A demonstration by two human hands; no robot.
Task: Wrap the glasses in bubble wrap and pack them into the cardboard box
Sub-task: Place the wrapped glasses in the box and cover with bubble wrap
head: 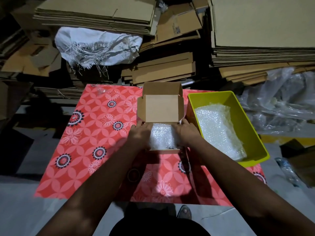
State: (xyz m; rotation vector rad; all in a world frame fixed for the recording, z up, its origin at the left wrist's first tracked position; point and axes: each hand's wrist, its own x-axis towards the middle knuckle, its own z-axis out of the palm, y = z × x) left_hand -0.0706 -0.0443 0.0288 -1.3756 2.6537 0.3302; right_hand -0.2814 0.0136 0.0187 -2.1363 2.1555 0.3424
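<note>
Both hands reach into the small open brown cardboard box [160, 109] on the red flower-patterned desk [95, 133]. The left hand [139, 133] and right hand [186, 133] lie with fingers nearly straight, each grip loose, pressing the clear bubble-wrapped bundle [162, 137] between them inside the box. Just right of the right hand stands a yellow-green plastic tub [238, 106] holding bubble wrap sheets [218, 130].

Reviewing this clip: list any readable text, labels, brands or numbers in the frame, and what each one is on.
None can be read.
Dark printed marks on a flattened carton in the cardboard stacks behind the table: too small and blurred to read.
The open cardboard box and the yellow bin show no print.
</note>
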